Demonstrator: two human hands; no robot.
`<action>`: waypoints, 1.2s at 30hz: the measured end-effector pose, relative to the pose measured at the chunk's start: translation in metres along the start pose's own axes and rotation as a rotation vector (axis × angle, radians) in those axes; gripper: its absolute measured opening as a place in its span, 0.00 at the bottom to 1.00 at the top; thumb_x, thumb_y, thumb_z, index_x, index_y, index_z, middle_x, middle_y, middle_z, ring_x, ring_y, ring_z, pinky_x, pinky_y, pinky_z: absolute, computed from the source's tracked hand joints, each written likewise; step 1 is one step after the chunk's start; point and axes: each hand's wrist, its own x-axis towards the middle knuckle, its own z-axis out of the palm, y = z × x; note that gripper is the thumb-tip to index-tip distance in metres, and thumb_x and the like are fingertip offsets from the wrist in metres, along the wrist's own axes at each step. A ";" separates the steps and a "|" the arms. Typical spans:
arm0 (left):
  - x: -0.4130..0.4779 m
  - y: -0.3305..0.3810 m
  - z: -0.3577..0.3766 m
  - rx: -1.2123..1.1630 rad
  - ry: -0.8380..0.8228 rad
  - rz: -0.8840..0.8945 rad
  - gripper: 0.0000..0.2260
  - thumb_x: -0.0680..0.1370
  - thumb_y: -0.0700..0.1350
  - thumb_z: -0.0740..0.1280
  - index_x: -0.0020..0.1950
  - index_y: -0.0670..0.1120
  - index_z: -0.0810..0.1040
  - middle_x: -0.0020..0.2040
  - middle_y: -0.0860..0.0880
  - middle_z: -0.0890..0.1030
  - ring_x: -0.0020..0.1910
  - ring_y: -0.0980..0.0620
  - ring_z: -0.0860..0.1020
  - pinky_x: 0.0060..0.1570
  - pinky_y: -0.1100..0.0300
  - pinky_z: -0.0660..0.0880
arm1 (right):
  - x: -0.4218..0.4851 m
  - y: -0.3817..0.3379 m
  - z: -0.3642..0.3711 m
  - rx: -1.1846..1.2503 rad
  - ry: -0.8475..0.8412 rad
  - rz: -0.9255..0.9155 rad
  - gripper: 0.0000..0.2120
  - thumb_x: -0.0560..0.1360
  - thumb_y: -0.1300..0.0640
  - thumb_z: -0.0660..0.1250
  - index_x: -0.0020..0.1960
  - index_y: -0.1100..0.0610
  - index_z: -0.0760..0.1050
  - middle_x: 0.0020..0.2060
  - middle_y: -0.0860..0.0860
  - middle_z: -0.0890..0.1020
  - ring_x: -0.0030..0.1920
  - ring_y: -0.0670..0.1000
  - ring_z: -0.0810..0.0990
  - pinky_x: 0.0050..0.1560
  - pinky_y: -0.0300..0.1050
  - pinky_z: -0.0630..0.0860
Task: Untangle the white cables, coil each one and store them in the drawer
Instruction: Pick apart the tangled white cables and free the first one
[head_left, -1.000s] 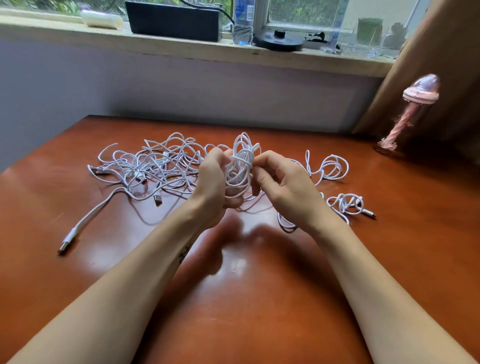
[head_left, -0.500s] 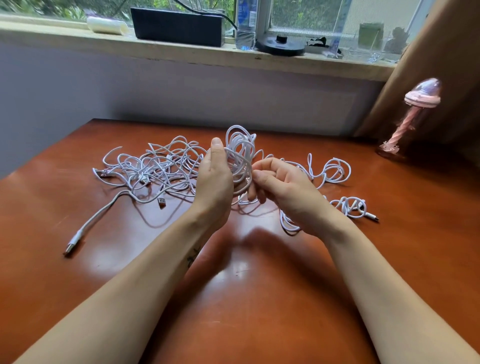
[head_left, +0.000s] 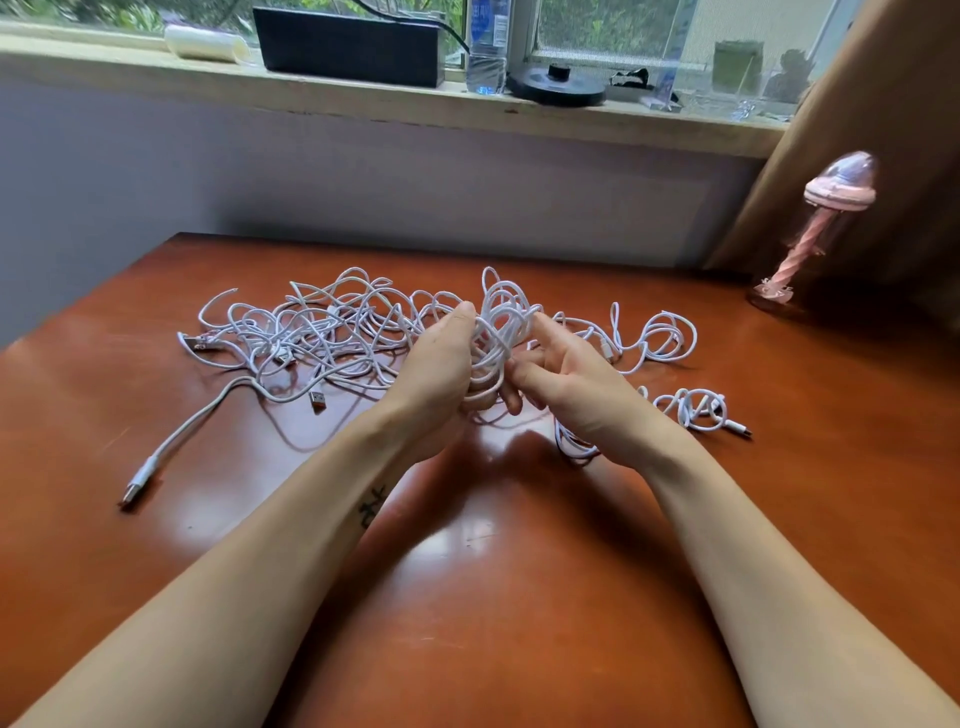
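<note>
Left hand (head_left: 441, 369) clamped round coil (head_left: 498, 332), lifted just above table (head_left: 519, 571). Right hand (head_left: 571, 395) against coil, fingers curled; actual pinch unclear. Risk: tail snags in tangle (head_left: 322, 332), tugged loops spring loose, knot tightens.

looked like home room: wooden desk (head_left: 519, 597) under cluttered windowsill (head_left: 363, 104), curtain (head_left: 883, 130), pink mushroom lamp (head_left: 810, 218).
</note>
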 end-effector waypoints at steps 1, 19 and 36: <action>0.001 0.000 -0.001 -0.005 0.004 -0.021 0.18 0.87 0.49 0.50 0.53 0.38 0.73 0.35 0.36 0.75 0.25 0.44 0.71 0.30 0.53 0.60 | 0.000 0.000 0.000 -0.018 -0.008 -0.007 0.09 0.83 0.68 0.59 0.63 0.67 0.69 0.32 0.56 0.75 0.32 0.42 0.73 0.39 0.30 0.69; 0.007 -0.002 -0.010 0.025 -0.045 -0.173 0.12 0.80 0.47 0.64 0.58 0.41 0.79 0.38 0.38 0.74 0.28 0.50 0.71 0.26 0.64 0.61 | 0.002 -0.004 0.001 0.015 0.087 -0.052 0.07 0.83 0.66 0.62 0.60 0.68 0.70 0.31 0.54 0.77 0.35 0.50 0.75 0.44 0.41 0.73; -0.002 0.001 -0.003 0.237 -0.133 0.153 0.23 0.78 0.63 0.63 0.53 0.43 0.81 0.43 0.48 0.83 0.44 0.51 0.79 0.41 0.55 0.75 | 0.006 -0.004 -0.004 0.127 0.360 -0.015 0.04 0.81 0.69 0.61 0.51 0.61 0.69 0.25 0.48 0.75 0.27 0.44 0.71 0.33 0.34 0.70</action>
